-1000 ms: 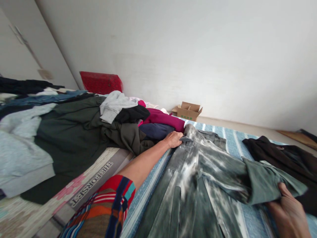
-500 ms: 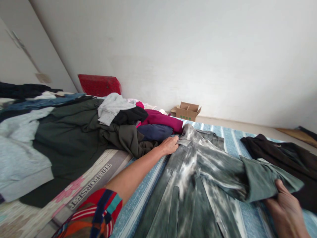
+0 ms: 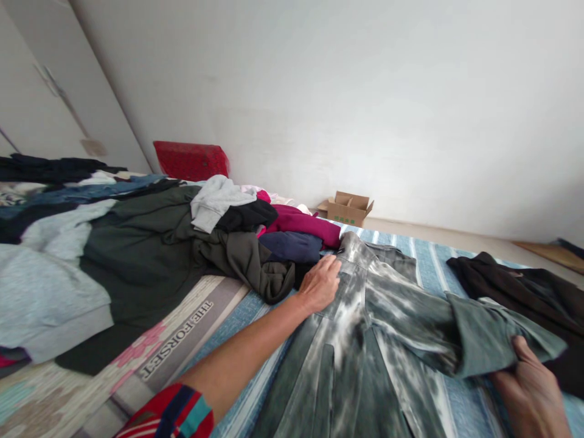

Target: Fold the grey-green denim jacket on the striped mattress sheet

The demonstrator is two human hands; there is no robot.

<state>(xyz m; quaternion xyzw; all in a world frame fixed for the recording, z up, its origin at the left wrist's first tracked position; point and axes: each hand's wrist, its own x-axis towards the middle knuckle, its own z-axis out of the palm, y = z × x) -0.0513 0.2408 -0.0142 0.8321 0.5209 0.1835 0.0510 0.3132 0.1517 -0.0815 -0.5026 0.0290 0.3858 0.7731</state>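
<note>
We have a single view, worn on the head, looking forward and down across a bed at a low, slanted angle, so the white wall (image 3: 365, 91) fills the upper half of the frame and tilts with the floor line. We sit close: the left hand (image 3: 322, 283) reaches out from the lower left, the right hand (image 3: 531, 395) is cut off at the lower right corner. The grey-green jacket (image 3: 365, 340) lies nearest, at bottom centre; the cardboard box (image 3: 345, 208) marks the far end. No second view shares the scene.
</note>
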